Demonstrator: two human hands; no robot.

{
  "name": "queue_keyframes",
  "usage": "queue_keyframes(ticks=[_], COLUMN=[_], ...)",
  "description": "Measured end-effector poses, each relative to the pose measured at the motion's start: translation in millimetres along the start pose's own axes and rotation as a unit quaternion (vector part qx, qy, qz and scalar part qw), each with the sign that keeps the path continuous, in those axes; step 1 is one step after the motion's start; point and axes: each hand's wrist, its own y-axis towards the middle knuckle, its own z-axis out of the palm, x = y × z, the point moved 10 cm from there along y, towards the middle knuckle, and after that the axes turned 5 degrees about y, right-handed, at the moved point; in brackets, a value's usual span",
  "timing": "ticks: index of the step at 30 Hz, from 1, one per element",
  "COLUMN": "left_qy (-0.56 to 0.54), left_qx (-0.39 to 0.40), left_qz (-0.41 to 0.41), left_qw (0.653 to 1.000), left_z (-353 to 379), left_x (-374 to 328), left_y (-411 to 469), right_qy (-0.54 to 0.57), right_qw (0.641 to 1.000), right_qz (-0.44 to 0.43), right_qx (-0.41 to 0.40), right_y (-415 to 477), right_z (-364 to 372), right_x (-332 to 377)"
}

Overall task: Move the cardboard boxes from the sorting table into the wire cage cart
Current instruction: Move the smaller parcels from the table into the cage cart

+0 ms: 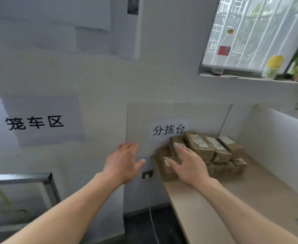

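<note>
The boxes [204, 152] sit stacked in the far left corner of the surface [232, 199], small brown cardboard blocks with sharp edges, dull kraft faces and white printed labels stuck on their tops; the pile is two layers deep and rests against the wall [100, 85]. My right hand [188, 164] is spread flat over the nearest boxes at the left end of the pile, fingers splayed, its grip open; whether the palm actually touches the cardboard I cannot tell. My left hand [125, 161] hangs in the air just left of the pile, off the edge of the surface, palm turned toward the boxes, fingers loose and apart, grip open and holding nothing. The surface is a smooth, pale wood-look slab with a thin edge. Behind the boxes a white paper sign [168, 130] with black characters is stuck to a flat beige panel, and a larger paper sign [39, 122] hangs on the matte grey-white wall to the left. A dark socket [147, 174] with a thin white cord sits low on the wall between my hands. At lower left is the cart [21, 178], its shiny metal frame bar blurred.
</note>
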Motion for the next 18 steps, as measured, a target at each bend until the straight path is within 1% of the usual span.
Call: queue_keyframes(ticks=[5, 10, 18], left_qy=[-0.010, -0.029, -0.076], left_qx=[0.014, 0.005, 0.035], left_qz=[0.048, 0.088, 0.117], left_qw=[0.999, 0.996, 0.990], left_z=[11, 11, 40], left_x=[-19, -35, -70], left_y=[5, 17, 42], right_qy=[-0.038, -0.055, -0.059], right_qw=[0.998, 0.994, 0.987], right_qz=[0.043, 0.084, 0.140], right_qx=[-0.031, -0.037, -0.056], right_y=[-18, -25, -31], right_z=[-17, -23, -38], right_x=[-21, -39, -84])
